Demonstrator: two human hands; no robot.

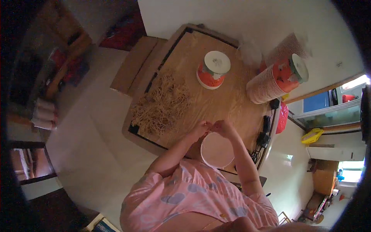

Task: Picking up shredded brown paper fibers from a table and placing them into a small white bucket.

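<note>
My left hand [200, 128] and my right hand [225, 128] meet in front of me over the wooden table, fingers pinched close together. What lies between the fingertips is too small to make out. Just below them, close to my body, is a round pale tub [217, 150] with its wide opening facing up; the hands are at its far rim. To the left lies a loose heap of tan twine-like strands [164, 102]. Farther off, an orange-red and white tub [212, 72] stands with its round white base on top.
A tall leaning stack of nested tubs [266, 86] stands at the table's right. Black adapters and cables [263, 139] line the right edge. A cardboard box [139, 63] sits beyond the table's left edge. A red plastic item [282, 118] is off to the right.
</note>
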